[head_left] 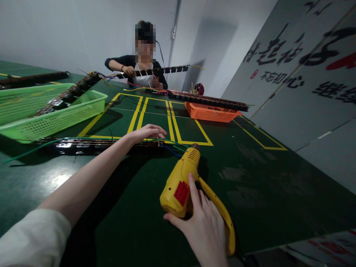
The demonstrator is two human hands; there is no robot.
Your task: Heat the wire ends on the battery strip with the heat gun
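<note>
My right hand point(204, 226) grips the handle of a yellow heat gun point(183, 181), whose nozzle points away from me toward the wires. My left hand point(147, 132) reaches forward and rests its fingers on the right end of a long black strip point(83, 145) lying across the green table point(264, 193). Green, blue and other coloured wires point(172, 146) stick out from that end, just in front of the heat gun's nozzle. Whether the fingers pinch a wire I cannot tell.
A green mesh basket point(55, 115) holding more strips stands at the left. An orange basket point(211, 113) with a long strip across it sits farther back. Yellow tape lines point(172, 126) mark the table. A person across the table holds another strip point(155, 70).
</note>
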